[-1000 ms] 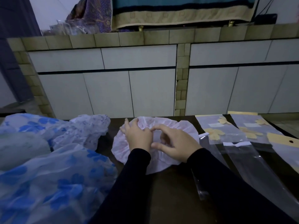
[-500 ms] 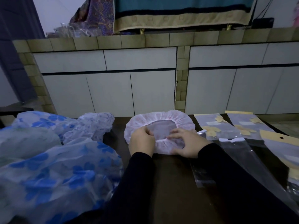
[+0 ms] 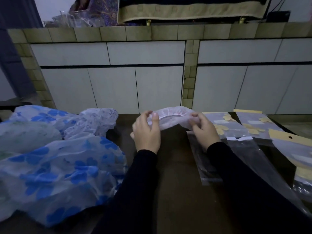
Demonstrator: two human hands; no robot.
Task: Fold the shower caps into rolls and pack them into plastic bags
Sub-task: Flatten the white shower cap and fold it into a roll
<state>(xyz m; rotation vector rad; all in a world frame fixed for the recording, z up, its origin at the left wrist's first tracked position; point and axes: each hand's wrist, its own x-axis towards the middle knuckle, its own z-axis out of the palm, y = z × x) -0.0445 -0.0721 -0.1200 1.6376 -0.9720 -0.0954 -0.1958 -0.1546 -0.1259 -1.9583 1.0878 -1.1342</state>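
Our left hand (image 3: 146, 132) pinches one end of the pink shower cap (image 3: 170, 119) between thumb and fingers, and our right hand (image 3: 203, 130) pinches the other end the same way. Between them the cap hangs stretched into a long flattened band just above the dark counter (image 3: 175, 166), its gathered elastic edge showing along the top.

We judge this as the first fold, the cap pulled flat before rolling. To do it well, we should keep both ends level and the pull gentle, so the thin film lies smooth and holds no trapped air. Laying the band on the counter and rolling from one end ought to give a tight roll; a loose one may spring open or snag at a bag's mouth.

Just right of our right hand lies an empty clear plastic bag (image 3: 205, 166), partly under the sleeve, with a second long clear bag (image 3: 249, 154) beside it. Farther right are flat bags with yellow headers (image 3: 287, 141); we cannot tell what is in them. On the left, a heap of blue flowered caps (image 3: 55, 169) waits loose on the counter.
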